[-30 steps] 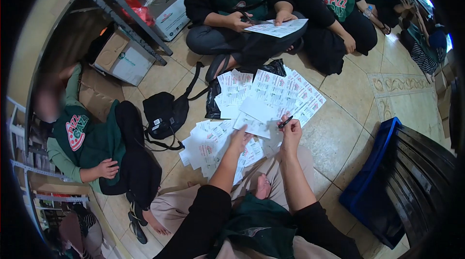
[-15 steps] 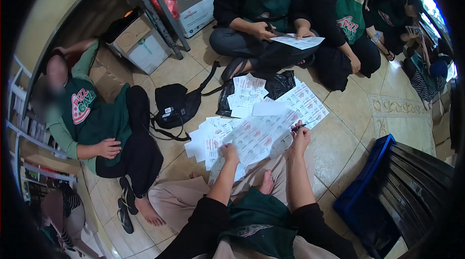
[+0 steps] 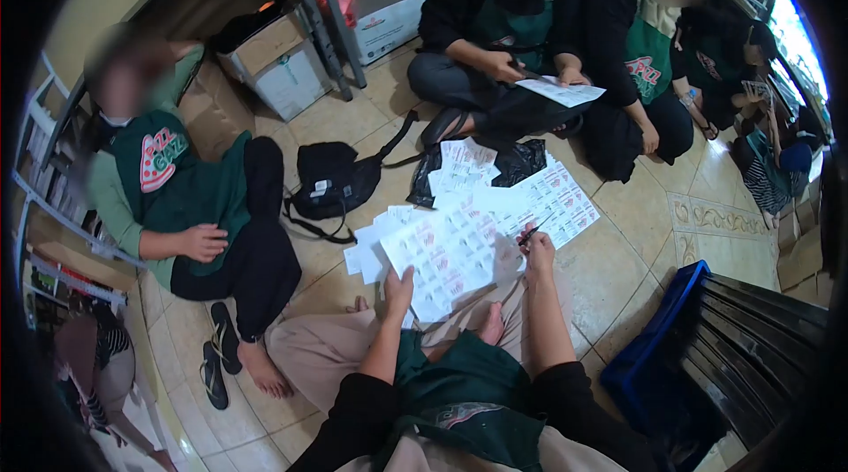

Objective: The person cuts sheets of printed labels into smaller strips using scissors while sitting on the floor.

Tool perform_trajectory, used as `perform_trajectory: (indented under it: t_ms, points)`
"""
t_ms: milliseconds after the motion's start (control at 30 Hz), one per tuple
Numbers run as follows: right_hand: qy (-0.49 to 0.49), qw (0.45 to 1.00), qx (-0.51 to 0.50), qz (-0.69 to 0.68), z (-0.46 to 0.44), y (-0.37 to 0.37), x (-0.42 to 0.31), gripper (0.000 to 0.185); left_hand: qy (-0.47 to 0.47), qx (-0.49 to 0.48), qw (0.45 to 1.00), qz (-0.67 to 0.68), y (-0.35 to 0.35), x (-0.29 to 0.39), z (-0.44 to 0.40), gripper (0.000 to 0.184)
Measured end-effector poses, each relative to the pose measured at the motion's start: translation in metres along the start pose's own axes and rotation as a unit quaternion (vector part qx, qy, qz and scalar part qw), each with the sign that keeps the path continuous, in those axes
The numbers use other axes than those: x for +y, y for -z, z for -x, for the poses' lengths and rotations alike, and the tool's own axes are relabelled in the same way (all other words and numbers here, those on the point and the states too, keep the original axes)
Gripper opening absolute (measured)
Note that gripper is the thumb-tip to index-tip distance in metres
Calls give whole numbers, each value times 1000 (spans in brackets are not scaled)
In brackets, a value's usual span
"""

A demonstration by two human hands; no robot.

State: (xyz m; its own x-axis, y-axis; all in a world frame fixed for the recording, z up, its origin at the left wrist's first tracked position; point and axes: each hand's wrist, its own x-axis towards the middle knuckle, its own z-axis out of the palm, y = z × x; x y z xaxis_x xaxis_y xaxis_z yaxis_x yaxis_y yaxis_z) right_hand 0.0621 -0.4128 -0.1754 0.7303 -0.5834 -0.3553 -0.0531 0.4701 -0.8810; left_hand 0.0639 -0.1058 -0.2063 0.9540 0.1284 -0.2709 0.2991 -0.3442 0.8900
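Note:
A large white printed sheet (image 3: 446, 256) with rows of red and black labels is spread out above my lap. My left hand (image 3: 398, 288) grips it by the lower left edge, thumb on top. In my right hand (image 3: 539, 253) is a pair of dark scissors (image 3: 533, 233), blades pointing up and to the right, close to the sheet's right edge. Whether the right fingers also touch the sheet, I cannot tell. Beyond it, more printed sheets (image 3: 563, 204) and smaller cut pieces (image 3: 465, 163) lie on the floor, some over a black plastic bag (image 3: 521, 163).
A black bag (image 3: 334, 182) with straps lies left of the papers. One person (image 3: 199, 181) sits at left; across from me another person (image 3: 499, 57) holds a sheet and a dark tool. A blue crate (image 3: 645, 339) stands at right, cardboard boxes (image 3: 283, 66) at the back.
The sheet has come up and tilted, with its printed face now clearer. My left hand has shifted slightly left with it. The scissors have turned a little more upward in my right hand.

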Motion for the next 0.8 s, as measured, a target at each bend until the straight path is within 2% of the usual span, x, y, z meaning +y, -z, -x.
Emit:
perform_trajectory:
  t_ms: [67,100,133,200,233,267,300,333,400,467,500,533,567,633,733,800]
  points:
    - [69,997,-34,-3,3,0,2,14,-127,65,989,-40,24,32,-1,35]
    - [60,997,-43,1,14,-6,-7,10,-153,70,982,-88,41,51,2,33]
    - [58,993,-98,-8,20,-7,-8,14,-176,76,972,-137,57,64,1,32]
    - [4,988,-152,-18,67,-27,-27,28,-144,101,961,-212,82,58,-13,30]
    - [-10,986,-163,-13,88,-34,-27,28,-142,90,961,-221,97,51,-21,28]
    - [-44,973,-226,8,110,-37,-24,34,-129,100,961,-224,111,46,-23,28]
    - [-75,955,-285,28,127,-40,-26,41,-145,111,960,-213,124,41,-23,24]
    - [-82,952,-292,30,143,-47,-36,41,-165,120,958,-201,134,39,-26,21]
    - [-58,873,-432,220,168,-56,-58,49,-159,141,963,-163,147,49,-22,23]
    - [-100,854,-463,215,175,-57,-61,51,-170,205,964,-19,154,70,-15,27]
    - [-61,810,-525,254,177,-57,-59,53,-165,193,965,60,157,68,-15,28]
    - [-22,759,-581,293,184,-64,-66,54,-162,194,966,62,160,72,-10,28]
    - [-57,722,-605,330,191,-71,-81,55,-148,171,962,150,164,75,-4,27]
    - [-94,708,-633,299,194,-71,-67,55,-136,125,933,308,167,85,9,25]
    - [-168,684,-662,258,200,-70,-56,53,-128,118,937,303,178,102,34,25]
    - [-201,712,-653,165,205,-70,-52,55,-120,118,936,308,184,112,46,24]
